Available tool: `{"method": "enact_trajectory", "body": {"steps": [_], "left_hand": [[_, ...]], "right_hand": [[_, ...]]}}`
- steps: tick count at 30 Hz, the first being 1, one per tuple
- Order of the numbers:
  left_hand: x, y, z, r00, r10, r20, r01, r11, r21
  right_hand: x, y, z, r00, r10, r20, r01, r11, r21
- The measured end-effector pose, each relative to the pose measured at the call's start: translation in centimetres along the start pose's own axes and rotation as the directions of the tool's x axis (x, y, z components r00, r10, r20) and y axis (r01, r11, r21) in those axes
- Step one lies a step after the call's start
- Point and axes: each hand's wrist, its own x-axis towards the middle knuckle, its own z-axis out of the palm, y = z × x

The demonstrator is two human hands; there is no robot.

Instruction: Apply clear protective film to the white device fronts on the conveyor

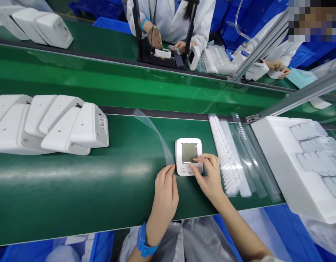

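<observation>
A white device with a grey screen (189, 153) lies face up on the green work surface. At its lower right is my right hand (210, 176), thumb and forefinger apart over the lower edge of the screen; nothing clear shows between them. My left hand (165, 189), with a blue band at the wrist, rests at the device's lower left, fingers close together at the lower end of a clear plastic strip (157, 134). Whether those fingers grip the strip is hard to make out.
White housings (88, 125) are piled at the left. Right of the device lie a strip of white pieces (225, 156) and clear strips (255, 160), then a white foam tray (282, 163). Beyond the green divider (115, 83), other people's hands work.
</observation>
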Motion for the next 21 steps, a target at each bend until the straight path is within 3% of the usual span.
{"method": "enact_trajectory", "body": {"steps": [3, 6, 9, 14, 17, 21], "left_hand": [[0.0, -0.2, -0.5, 0.991, -0.13, -0.035, 0.12, 0.972, -0.203], [0.0, -0.4, -0.9, 0.969, -0.247, 0.025, 0.234, 0.874, -0.427], [0.0, -0.4, -1.1, 0.957, -0.289, 0.037, 0.256, 0.771, -0.583], [-0.1, -0.2, -1.1, 0.96, -0.275, 0.051, 0.236, 0.7, -0.674], [-0.2, -0.2, -1.1, 0.963, -0.258, 0.081, 0.24, 0.674, -0.698], [-0.1, -0.1, -1.2, 0.965, -0.252, 0.071, 0.225, 0.664, -0.713]], "right_hand": [[-0.2, 0.1, 0.8, 0.998, 0.058, 0.016, -0.057, 0.997, -0.043], [-0.3, 0.2, 1.2, 0.988, 0.124, 0.09, -0.122, 0.992, -0.031], [-0.2, 0.3, 1.2, 0.986, 0.12, 0.118, -0.119, 0.993, -0.011], [-0.7, -0.9, 1.2, 0.996, -0.09, -0.005, 0.09, 0.991, 0.095], [-1.1, -1.9, 1.7, 0.96, -0.276, -0.049, 0.28, 0.943, 0.178], [-1.5, -2.3, 2.1, 0.93, -0.359, -0.082, 0.368, 0.907, 0.204]]}}
